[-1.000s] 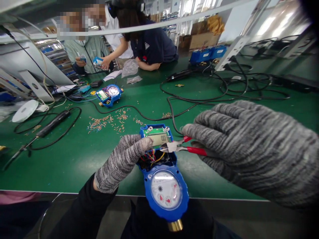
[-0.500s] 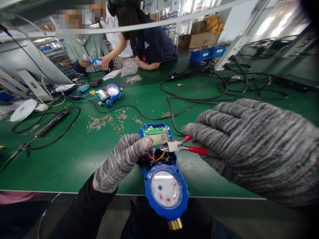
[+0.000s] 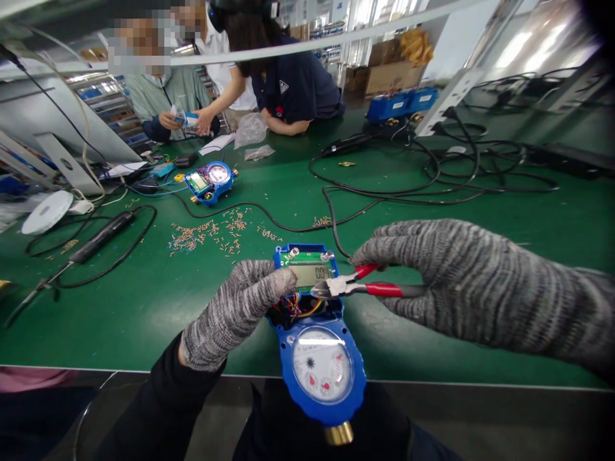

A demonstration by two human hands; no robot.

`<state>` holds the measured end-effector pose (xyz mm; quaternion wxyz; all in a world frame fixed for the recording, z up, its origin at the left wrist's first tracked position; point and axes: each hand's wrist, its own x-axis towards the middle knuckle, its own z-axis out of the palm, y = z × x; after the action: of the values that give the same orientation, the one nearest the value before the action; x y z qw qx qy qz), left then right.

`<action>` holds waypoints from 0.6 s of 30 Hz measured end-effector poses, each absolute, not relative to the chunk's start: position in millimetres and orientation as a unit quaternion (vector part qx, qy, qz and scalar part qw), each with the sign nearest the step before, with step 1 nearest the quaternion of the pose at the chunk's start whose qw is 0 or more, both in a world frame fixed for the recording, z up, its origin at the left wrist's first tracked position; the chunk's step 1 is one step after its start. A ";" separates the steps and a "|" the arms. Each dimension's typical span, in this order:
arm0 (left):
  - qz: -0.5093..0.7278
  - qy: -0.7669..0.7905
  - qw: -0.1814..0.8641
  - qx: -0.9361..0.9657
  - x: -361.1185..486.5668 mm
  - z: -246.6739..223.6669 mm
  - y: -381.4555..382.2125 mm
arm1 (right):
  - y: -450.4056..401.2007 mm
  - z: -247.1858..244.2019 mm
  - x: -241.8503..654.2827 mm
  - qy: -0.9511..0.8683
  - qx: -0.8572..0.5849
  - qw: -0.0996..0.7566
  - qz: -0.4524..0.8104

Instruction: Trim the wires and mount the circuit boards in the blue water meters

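Holding a blue meter (image 3: 284,358) at the near edge of the green bench (image 3: 120,320), middle of the scene, dial (image 3: 321,365) toward the near end and brass fitting (image 3: 340,433) past the edge. Left hand (image 3: 233,314), in a grey knit glove, clamped on the meter's left side, thumb over a corner of the display (image 3: 312,276). Right hand (image 3: 446,282), gloved alike, closed on the red handles of some cutters (image 3: 346,283), cutting tips just below the display, near the coloured wires (image 3: 300,307); contact there impossible to tell.

On the bench top, smooth and slightly glossy: beyond the left hand, a scatter of tiny copper-coloured bits (image 3: 192,238); farther left, a black-handled tool (image 3: 103,237) and a white disc (image 3: 48,213). Beyond the bits, a second blue meter (image 3: 221,189). Across the middle, a black cable (image 3: 278,224), running right toward more cables (image 3: 461,160). On the far side, a crumpled clear bag (image 3: 250,130); to the right, blue units (image 3: 396,107) near a white upright (image 3: 446,105).

In the room, past a pale rail (image 3: 307,51): far left, a person in a light green jacket (image 3: 168,96) and another in white (image 3: 245,99), hands on small blue things (image 3: 189,120); just right, a person in navy (image 3: 298,86), forearms on the bench. Farther right, cardboard boxes (image 3: 391,78) with yellow wrapping (image 3: 416,46) on top
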<state>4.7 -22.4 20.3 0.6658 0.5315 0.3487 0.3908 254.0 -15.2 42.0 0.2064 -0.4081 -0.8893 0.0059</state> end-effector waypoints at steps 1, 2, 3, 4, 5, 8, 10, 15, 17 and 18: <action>0.389 0.351 0.663 0.535 4.3 20.1 -22.2 | -15.8 42.9 255.2 -0.889 -0.404 0.216 -0.013; 0.387 0.355 0.659 0.539 3.7 19.7 -22.0 | -16.5 44.0 257.0 -0.886 -0.401 0.228 -0.044; 0.388 0.360 0.655 0.540 3.2 19.2 -21.9 | -17.3 45.1 259.3 -0.883 -0.397 0.239 -0.078; 0.387 0.365 0.651 0.541 2.7 18.6 -21.9 | -17.9 46.0 262.2 -0.878 -0.395 0.247 -0.109; 0.386 0.369 0.649 0.542 2.4 18.1 -22.0 | -18.2 46.5 265.6 -0.873 -0.395 0.255 -0.130; 0.391 0.370 0.651 0.535 3.3 17.5 -22.7 | -17.3 45.0 279.4 -0.853 -0.427 0.285 -0.093; 0.393 0.369 0.653 0.532 5.0 18.3 -23.7 | -16.0 39.8 291.2 -0.833 -0.471 0.285 -0.054; 0.424 0.394 0.635 0.512 9.0 23.3 -26.7 | -18.7 11.1 316.9 -0.843 -0.507 0.132 -0.119; 0.428 0.401 0.633 0.505 9.1 25.2 -25.8 | -22.4 0.0 319.5 -0.826 -0.539 0.117 -0.119; 0.420 0.401 0.636 0.508 8.9 25.8 -24.8 | -24.2 -3.3 318.9 -0.816 -0.555 0.114 -0.117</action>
<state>8.9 -24.8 25.8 0.6356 0.5083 0.4014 0.4201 318.9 -24.2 -3.3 0.1142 -0.5547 -0.8158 -0.1168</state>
